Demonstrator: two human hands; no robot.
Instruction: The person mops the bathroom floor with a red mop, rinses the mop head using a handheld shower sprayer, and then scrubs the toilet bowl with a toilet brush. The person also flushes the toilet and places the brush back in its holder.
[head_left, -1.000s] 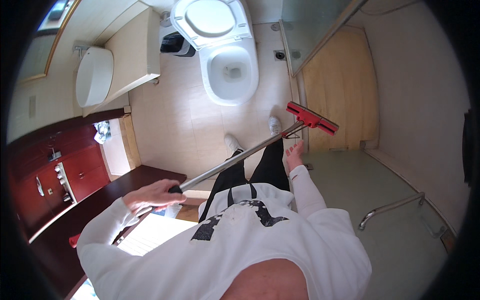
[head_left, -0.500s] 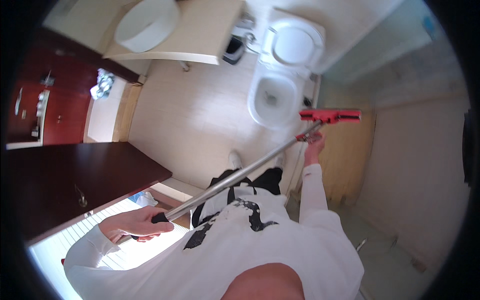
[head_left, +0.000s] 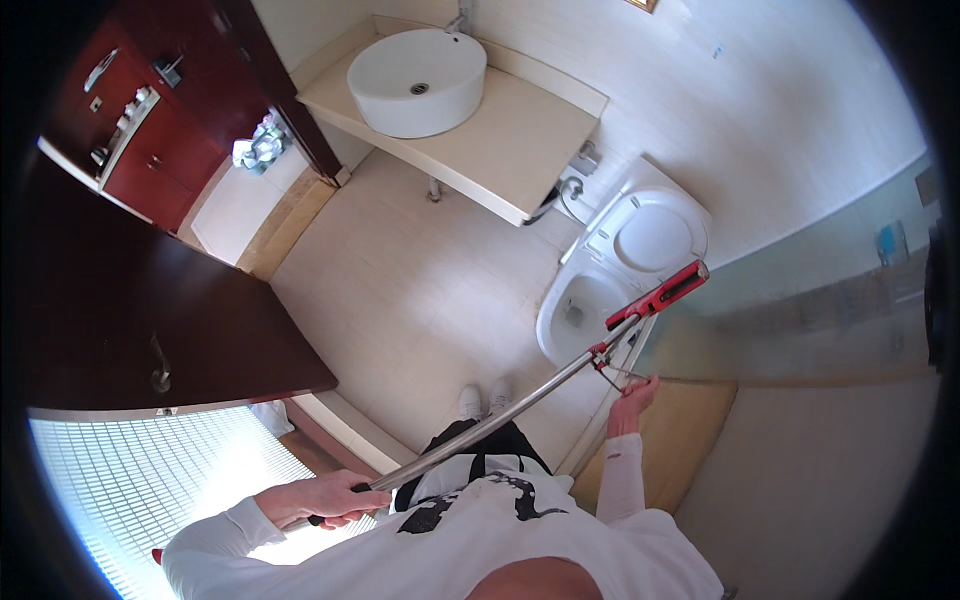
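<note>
Tiled floor (head_left: 400, 300): pale, the broadest open stretch in view, bounded by the dark wooden door (head_left: 150, 310) on the left, the counter above and the toilet on the right; the person's white shoes (head_left: 485, 400) stand near its lower edge. Glass partition (head_left: 800, 310): frosted panel running from the right rim toward the middle, its free edge ending just beside the toilet and the squeegee head. Counter (head_left: 510, 150): cream slab fixed to the wall, front edge overhanging the floor, carrying a round white basin (head_left: 418, 68). Toilet (head_left: 610, 280): white, lid raised against the wall, bowl open, set in the narrow gap between the counter's end and the partition. Threshold strip (head_left: 690, 440): tan, lying below the partition's lower edge at the right. Squeegee (head_left: 520, 400): long metal pole running on a slant from lower left to upper right, across the person's front, with a red blade head (head_left: 660, 295) raised near the partition's edge, over the toilet bowl's rim. Left hand (head_left: 325, 497): grip clamped round the black end of the pole, low by the door's bottom corner. Right hand (head_left: 633, 392): fingers closed on the thin red-and-wire fitting just below the head, touching the partition's lower edge.
</note>
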